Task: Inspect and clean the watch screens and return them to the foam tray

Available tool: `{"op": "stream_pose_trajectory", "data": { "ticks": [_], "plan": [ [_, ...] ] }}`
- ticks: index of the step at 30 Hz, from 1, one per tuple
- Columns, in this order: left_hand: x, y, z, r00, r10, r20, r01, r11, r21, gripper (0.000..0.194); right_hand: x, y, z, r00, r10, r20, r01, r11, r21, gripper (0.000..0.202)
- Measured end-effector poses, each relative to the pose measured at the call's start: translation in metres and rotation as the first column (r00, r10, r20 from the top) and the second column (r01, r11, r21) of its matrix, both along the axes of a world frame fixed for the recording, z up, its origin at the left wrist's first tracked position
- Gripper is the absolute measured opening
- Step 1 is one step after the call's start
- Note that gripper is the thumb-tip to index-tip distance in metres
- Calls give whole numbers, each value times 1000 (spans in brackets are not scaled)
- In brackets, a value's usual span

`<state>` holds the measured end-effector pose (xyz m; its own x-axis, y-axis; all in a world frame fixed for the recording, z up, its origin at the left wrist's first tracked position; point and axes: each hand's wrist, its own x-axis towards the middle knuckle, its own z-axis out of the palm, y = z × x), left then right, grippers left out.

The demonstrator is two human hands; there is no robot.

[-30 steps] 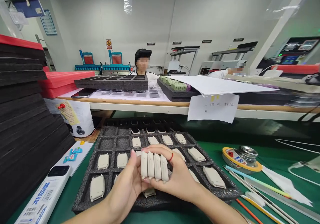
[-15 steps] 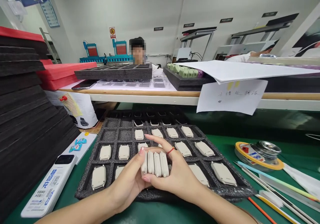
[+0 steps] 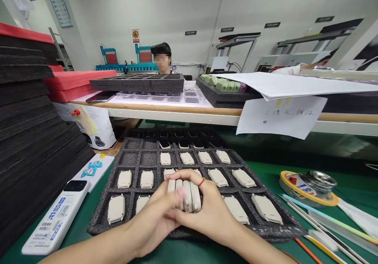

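Note:
Both hands meet over the front of a black foam tray (image 3: 177, 232). Between them is a row of several off-white watch-shaped cases (image 3: 195, 195), standing on edge side by side. My left hand (image 3: 155, 216) grips the row from the left, its thumb blurred across the case faces. My right hand (image 3: 206, 209), with a red band on one finger, wraps the right side, its thumb underneath and a finger over the top. Similar off-white cases (image 3: 267, 209) lie flat in the tray's compartments, some partly hidden by the hands. Two compartments at the tray's back left hold no case.
Black foam sheets (image 3: 26, 138) are stacked at the left, near a white box (image 3: 56, 216). Tape rolls (image 3: 308, 187) and thin sticks (image 3: 327, 232) lie at the right. A shelf (image 3: 177, 115) crosses behind the tray; beyond it is a person (image 3: 162, 57).
My left thumb has moved right, across the faces of the held cases. My right index finger has bent down over their top. The view has shifted slightly.

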<state>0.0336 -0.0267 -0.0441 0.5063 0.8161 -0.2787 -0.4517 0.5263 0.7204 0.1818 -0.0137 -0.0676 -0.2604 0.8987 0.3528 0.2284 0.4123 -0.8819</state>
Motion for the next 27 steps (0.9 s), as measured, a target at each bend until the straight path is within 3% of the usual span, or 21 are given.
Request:
{"op": "stream_pose_trajectory", "data": {
  "ticks": [4, 9, 16, 20, 22, 25, 27],
  "plan": [
    [2, 2, -11, 988, 68, -141, -52, 992, 119, 64, -1, 0, 0, 1000, -4, 1, 4, 997, -75, 51],
    [4, 3, -16, 988, 91, -126, -71, 985, 158, 75, -3, 0, -4, 997, -28, 65, 28, 1000, 5, 58],
    [2, 0, -16, 986, 80, -144, -61, 990, 130, 63, -3, -5, -11, 994, 21, 104, -22, 1000, 9, 67],
    [5, -3, -8, 975, 28, -219, 1, 992, 129, 54, 19, -26, 3, 973, 39, 228, -38, 999, -8, 101],
    [8, -4, -5, 968, 2, -250, 32, 991, 130, 49, 37, -41, 10, 960, 51, 274, -72, 995, 66, 108],
    [12, 0, -7, 940, 10, -342, 50, 985, 166, 52, 68, -61, 14, 940, -50, 337, -33, 971, 237, 79],
    [14, 4, -12, 918, 9, -396, 72, 979, 190, 58, 95, -66, 14, 876, -236, 420, 125, 953, 274, 50]
  ]
}}
